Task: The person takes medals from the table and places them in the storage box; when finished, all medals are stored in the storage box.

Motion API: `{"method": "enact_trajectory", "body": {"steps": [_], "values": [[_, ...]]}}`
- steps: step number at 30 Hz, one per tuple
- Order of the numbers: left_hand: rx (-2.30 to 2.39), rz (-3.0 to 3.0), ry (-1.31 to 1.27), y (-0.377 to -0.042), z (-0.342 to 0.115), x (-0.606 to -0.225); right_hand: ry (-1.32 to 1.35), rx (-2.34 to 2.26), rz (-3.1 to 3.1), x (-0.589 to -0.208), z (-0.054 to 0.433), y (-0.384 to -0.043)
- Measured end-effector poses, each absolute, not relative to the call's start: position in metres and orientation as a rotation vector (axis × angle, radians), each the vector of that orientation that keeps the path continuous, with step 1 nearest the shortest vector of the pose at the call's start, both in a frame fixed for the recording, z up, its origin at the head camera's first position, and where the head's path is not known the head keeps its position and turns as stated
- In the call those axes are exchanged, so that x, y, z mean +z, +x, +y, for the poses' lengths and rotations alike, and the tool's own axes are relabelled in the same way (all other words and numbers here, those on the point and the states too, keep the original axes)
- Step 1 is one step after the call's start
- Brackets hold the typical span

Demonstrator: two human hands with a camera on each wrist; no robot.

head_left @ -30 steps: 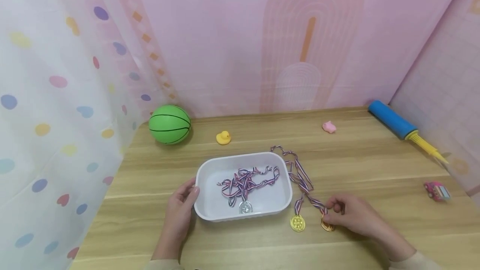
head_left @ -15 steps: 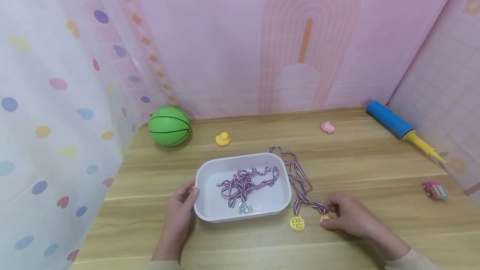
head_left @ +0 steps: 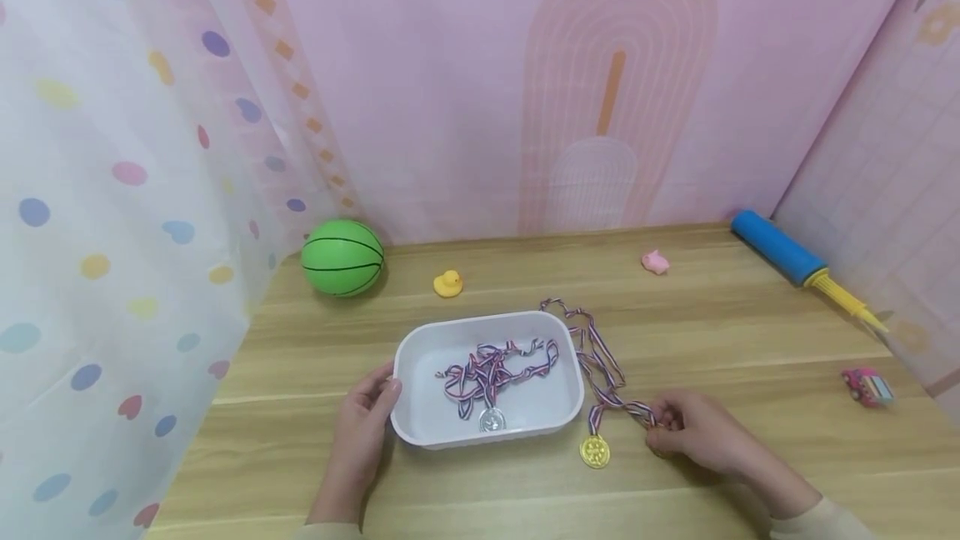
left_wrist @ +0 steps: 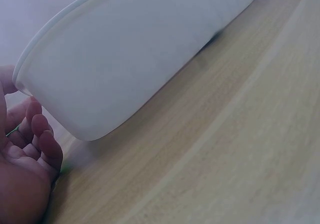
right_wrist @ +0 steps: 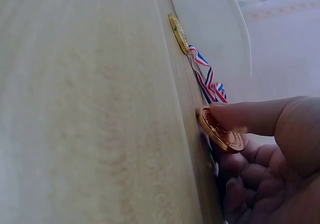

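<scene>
My left hand (head_left: 362, 419) grips the left end of a white plastic basin (head_left: 420, 432), thumb over its rim and fingers beneath the rim outside. Inside the basin lies a silver medal (head_left: 492, 421) with its tangled striped ribbon (head_left: 480, 377). To the right of the basin, my right hand (head_left: 697, 432) pinches a bronze medal (right_wrist: 220, 131) between thumb and fingers; the right wrist view shows it tilted up on edge. Its ribbon runs left toward a gold medal (head_left: 595, 451), which lies flat on the table, and further striped ribbon (head_left: 600, 357) trails along the basin's right side.
A green ball (head_left: 342, 257) and a yellow rubber duck (head_left: 447, 283) are at the back left of the wooden table (head_left: 480, 494). At the back right are a pink pig toy (head_left: 655, 262) and a blue and yellow pump (head_left: 795, 261). A pink toy car (head_left: 867, 387) stands far right.
My right thumb and fingers have closed over the bronze medal, tilting it up and hiding it in the head view. The left hand and basin stay in place.
</scene>
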State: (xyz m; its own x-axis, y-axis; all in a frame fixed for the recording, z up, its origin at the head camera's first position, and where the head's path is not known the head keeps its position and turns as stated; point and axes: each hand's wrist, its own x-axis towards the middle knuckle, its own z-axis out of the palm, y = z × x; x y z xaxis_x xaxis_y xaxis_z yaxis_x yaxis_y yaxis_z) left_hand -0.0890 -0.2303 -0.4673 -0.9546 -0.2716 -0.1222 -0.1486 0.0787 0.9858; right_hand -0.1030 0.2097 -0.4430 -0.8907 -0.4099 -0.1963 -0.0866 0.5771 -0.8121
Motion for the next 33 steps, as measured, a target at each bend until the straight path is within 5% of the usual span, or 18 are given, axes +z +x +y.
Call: {"method": "enact_trajectory", "body": {"steps": [33], "values": [[-2.031, -2.194, 0.430, -0.090, -0.230, -0.472, 0.059, -1.952, 2.158, -0.407, 0.228, -0.145]]}}
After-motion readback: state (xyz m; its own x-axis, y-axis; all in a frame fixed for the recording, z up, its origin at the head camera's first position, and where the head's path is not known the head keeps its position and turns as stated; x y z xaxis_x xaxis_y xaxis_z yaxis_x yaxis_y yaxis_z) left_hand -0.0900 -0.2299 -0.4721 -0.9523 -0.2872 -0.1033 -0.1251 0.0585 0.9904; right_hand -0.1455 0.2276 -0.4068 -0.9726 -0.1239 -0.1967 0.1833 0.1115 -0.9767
